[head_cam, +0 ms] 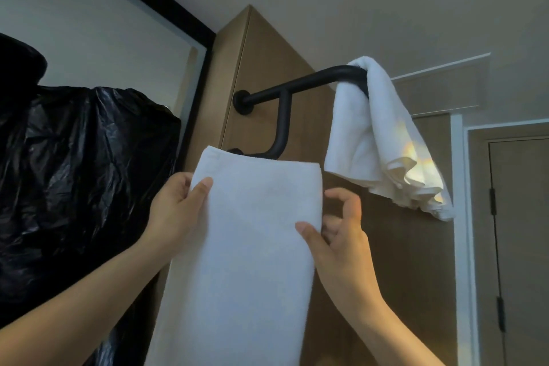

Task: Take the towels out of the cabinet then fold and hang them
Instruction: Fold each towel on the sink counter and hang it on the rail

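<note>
A long folded white towel (246, 246) hangs over the lower bar of a black wall rack (285, 116). My left hand (175, 208) grips the towel's left edge near the top, thumb on the front face. My right hand (341, 235) is at the towel's right edge; its thumb lies on the front and its curled fingers are beside and behind the edge. A second white towel (377, 137) is draped loosely over the end of the rack's upper bar, bunched and hanging at a slant.
The rack is fixed to a tall wooden cabinet panel (267, 53). Crinkled black plastic sheeting (74, 172) covers the area to the left. A closed door (523, 246) with a white frame stands at the right.
</note>
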The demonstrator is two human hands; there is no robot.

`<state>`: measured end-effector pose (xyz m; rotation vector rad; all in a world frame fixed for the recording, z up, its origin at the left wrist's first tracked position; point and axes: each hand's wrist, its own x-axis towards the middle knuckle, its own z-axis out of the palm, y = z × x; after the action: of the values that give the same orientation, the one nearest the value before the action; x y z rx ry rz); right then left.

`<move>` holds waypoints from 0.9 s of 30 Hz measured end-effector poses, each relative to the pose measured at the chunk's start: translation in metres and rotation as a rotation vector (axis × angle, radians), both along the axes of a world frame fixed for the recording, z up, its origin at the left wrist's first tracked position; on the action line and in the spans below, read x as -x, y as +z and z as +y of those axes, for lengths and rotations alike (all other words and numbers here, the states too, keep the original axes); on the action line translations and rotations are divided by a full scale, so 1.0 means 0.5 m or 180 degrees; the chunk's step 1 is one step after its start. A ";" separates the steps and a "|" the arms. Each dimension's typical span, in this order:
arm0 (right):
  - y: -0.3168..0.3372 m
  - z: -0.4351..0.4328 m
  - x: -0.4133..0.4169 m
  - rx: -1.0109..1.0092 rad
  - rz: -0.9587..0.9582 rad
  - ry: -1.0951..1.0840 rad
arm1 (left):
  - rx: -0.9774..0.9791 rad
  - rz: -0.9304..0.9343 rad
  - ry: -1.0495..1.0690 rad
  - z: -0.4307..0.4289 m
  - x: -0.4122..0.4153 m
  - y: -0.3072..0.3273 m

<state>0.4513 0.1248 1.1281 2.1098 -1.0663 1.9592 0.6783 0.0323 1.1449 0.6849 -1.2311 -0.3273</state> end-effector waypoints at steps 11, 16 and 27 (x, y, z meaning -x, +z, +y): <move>0.132 -0.027 0.004 0.0828 0.1296 -0.1096 | 0.0258 0.0045 0.0058 -0.005 -0.008 0.045; 0.145 -0.032 0.003 0.0825 0.1228 -0.1104 | 0.0659 -0.0475 -0.0290 0.015 -0.028 0.008; 0.170 -0.045 0.011 0.0950 0.1294 -0.1160 | 0.0396 -0.0767 -0.1439 0.026 -0.018 -0.065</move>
<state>0.4458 0.1025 1.2130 1.8776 -0.9281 1.3529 0.6872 0.0451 1.1122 0.3383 -1.6232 -0.5472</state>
